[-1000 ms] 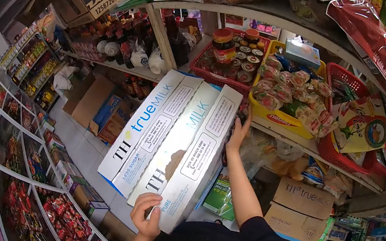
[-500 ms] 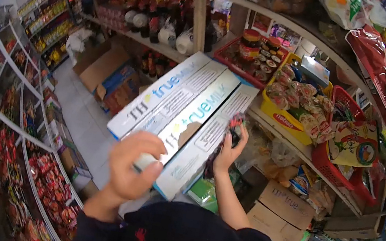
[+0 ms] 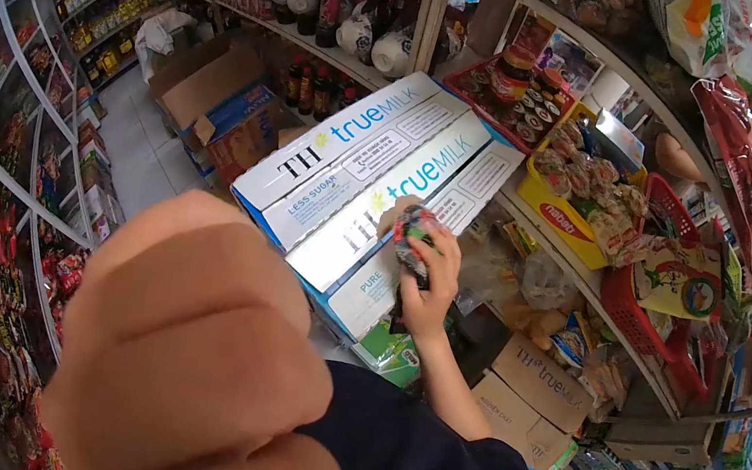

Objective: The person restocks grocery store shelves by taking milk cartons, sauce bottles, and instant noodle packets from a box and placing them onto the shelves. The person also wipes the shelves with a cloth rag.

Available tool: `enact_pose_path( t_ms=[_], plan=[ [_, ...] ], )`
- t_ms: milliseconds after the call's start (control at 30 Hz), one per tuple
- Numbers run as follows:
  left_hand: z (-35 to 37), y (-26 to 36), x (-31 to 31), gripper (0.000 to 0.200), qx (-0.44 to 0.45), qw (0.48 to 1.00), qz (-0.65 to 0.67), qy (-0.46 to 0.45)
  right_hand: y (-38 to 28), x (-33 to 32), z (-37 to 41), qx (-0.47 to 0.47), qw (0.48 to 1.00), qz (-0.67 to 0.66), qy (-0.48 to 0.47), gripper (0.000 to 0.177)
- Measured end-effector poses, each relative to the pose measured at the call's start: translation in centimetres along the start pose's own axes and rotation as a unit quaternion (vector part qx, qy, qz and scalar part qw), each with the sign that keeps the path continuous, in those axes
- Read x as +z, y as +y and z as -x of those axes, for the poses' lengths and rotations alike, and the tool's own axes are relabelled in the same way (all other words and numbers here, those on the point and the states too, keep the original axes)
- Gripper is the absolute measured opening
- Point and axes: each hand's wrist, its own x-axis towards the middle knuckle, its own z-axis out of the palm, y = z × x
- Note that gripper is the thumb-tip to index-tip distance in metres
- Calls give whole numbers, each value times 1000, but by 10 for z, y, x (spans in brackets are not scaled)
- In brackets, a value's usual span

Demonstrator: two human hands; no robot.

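Observation:
My left hand (image 3: 200,355) is raised very close to the camera, its fingers curled into a fist; nothing shows in it. Lower in the scene, my right hand (image 3: 431,288) grips a dark crumpled cloth (image 3: 413,233) with red and green patches. That cloth is over the near side of the white-and-blue TH true MILK cartons (image 3: 313,200), which lie side by side. "LESS SUGAR" is printed on the left one. A torn brown patch in the lettered top is partly covered by the cloth.
Right of the cartons, shelving carries a red basket of jars (image 3: 489,95), a yellow nabati box (image 3: 553,204) and a red basket (image 3: 667,321). Brown cartons (image 3: 516,405) stand below. Bottles line the back shelf (image 3: 350,59). Racks of packets (image 3: 6,275) flank the left aisle.
My left hand has risen from beside the cartons toward the camera and closed into a fist. My right hand has moved the cloth left, from the cartons' right edge onto their top.

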Motion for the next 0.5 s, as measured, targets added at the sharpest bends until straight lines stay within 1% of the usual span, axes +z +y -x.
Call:
enact_pose_path(
  t_ms=[33, 67, 100, 167, 200, 233, 267, 300, 400, 500],
  plan=[
    [3, -2, -1, 37, -13, 1000, -5, 19, 0, -3, 0, -18, 999, 9, -29, 38],
    [5, -3, -1, 41, -26, 999, -8, 37, 1, -5, -3, -23, 999, 5, -39, 38],
    [10, -1, -1, 41, -32, 999, -3, 32, 3, -7, -6, -23, 998, 13, -51, 38],
    [14, 6, 1, 36, 37, 992, -94, 73, 8, -8, -14, -21, 996, 11, -81, 38],
    [11, 0, 1, 36, 39, 993, -91, 68, 11, -9, -20, -24, 996, 12, -85, 38],
    [3, -12, 0, 31, 181, 981, 70, 0, 17, -10, -25, -21, 996, 8, -81, 38],
    [1, -17, 0, 27, 312, 920, 228, -67, 22, -11, -30, -11, 997, 8, -74, 36],
    [7, -13, 1, 27, 310, 920, 231, -68, 26, -12, -32, -1, 997, 8, -72, 34],
    [25, -4, 5, 23, 294, 925, 236, -38, 20, -13, -32, -3, 994, 25, -111, 32],
    [27, 6, 23, 23, 281, 927, 246, 41, 7, -11, -30, -16, 988, 53, -146, 33]
  ],
)
